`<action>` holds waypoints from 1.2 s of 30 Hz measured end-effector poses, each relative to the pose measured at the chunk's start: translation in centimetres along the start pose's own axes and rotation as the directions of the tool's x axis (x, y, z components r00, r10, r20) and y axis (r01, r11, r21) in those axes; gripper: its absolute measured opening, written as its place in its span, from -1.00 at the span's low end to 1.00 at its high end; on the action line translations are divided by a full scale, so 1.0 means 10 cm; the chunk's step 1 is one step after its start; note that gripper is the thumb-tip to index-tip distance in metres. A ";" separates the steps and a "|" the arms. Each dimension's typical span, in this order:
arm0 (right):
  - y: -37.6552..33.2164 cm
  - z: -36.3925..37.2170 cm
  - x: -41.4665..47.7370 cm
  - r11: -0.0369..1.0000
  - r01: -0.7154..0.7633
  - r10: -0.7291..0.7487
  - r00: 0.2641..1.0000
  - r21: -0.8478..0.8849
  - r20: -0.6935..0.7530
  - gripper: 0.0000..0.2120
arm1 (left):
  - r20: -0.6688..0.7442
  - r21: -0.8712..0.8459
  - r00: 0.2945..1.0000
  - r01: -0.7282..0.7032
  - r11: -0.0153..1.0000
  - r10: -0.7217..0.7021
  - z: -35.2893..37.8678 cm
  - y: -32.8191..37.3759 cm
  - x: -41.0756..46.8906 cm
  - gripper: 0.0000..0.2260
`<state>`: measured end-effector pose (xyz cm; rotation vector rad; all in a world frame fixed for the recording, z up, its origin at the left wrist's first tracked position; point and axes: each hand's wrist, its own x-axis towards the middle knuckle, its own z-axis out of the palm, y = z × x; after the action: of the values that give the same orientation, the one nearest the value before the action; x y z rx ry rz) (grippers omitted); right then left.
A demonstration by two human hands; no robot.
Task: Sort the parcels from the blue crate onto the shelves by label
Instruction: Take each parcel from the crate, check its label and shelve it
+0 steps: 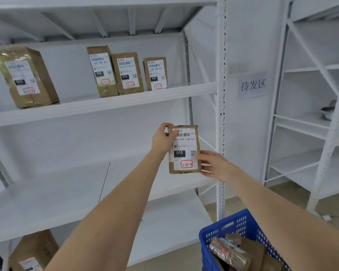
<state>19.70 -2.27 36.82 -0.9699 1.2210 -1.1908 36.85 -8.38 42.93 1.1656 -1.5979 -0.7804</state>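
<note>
I hold a small brown parcel (184, 149) upright in front of the white shelving, its white label facing me with "010" and a red-boxed handwritten code. My left hand (162, 138) grips its upper left corner. My right hand (213, 165) pinches its lower right edge, thumb on the label. The blue crate (237, 227) sits at the bottom right with several brown parcels inside. On the upper shelf (110, 103) stand several labelled parcels: a large one (25, 77) at the left and three smaller ones (127, 72) side by side toward the middle.
The middle shelf (57, 192) lies behind my arms. A cardboard box (33, 251) sits at the bottom left under it. A perforated white upright (221, 106) bounds the rack on the right. A paper sign (253, 85) hangs on the wall; a second white rack (311, 124) stands further right.
</note>
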 end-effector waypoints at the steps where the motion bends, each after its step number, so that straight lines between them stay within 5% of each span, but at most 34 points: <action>1: -0.05 0.00 0.02 1.000 0.014 -0.014 1.000 -0.026 0.007 -0.65 | -0.015 0.001 1.000 -0.025 1.000 0.025 -0.01 0.08 0.07 -0.77; 19: -2.05 -0.33 1.32 0.892 0.452 -0.451 0.882 -0.027 -0.134 -0.69 | 0.000 0.098 0.932 -0.360 0.928 0.362 0.10 1.62 1.90 -0.56; 26: -2.54 -0.33 1.98 0.786 0.533 -0.605 0.769 -0.314 -0.207 -0.65 | -0.051 0.139 0.916 -0.389 0.911 0.398 0.15 1.81 2.51 -0.58; 36: -2.80 -0.31 2.47 0.559 0.346 -0.695 0.692 -0.754 -0.198 -0.73 | -0.063 0.185 0.918 -0.375 0.909 0.391 0.25 1.69 3.17 -0.58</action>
<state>11.75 -30.73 59.82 -1.7762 1.9209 -1.5743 26.93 -32.69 67.62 0.9444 -1.7624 -0.3302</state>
